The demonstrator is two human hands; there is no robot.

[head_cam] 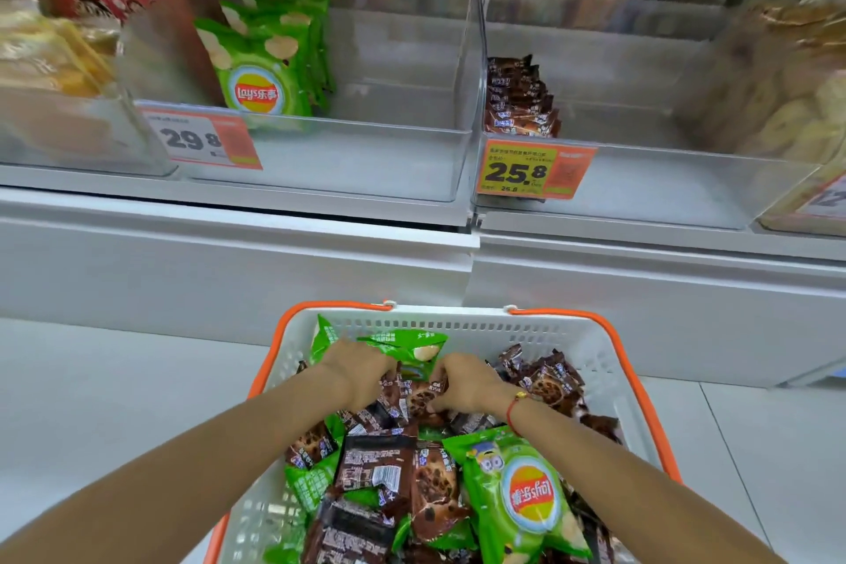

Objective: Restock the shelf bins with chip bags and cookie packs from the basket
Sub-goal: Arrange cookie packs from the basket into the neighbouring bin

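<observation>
Both hands are down in the white basket point(609, 362) on the floor near the shelf, the left hand point(361, 373) curled onto a green chip bag point(409, 350) at the far end and the right hand point(467, 382) pinching brown cookie packs point(423, 398), apparently to gather stock for lifting. The clear left bin point(366, 160) holds only a few green chip bags and the right bin point(664, 179) a short row of cookie packs. The fingertips are buried in the packs, so the exact grip is hard to make out, and the basket's near end is cut off.
</observation>
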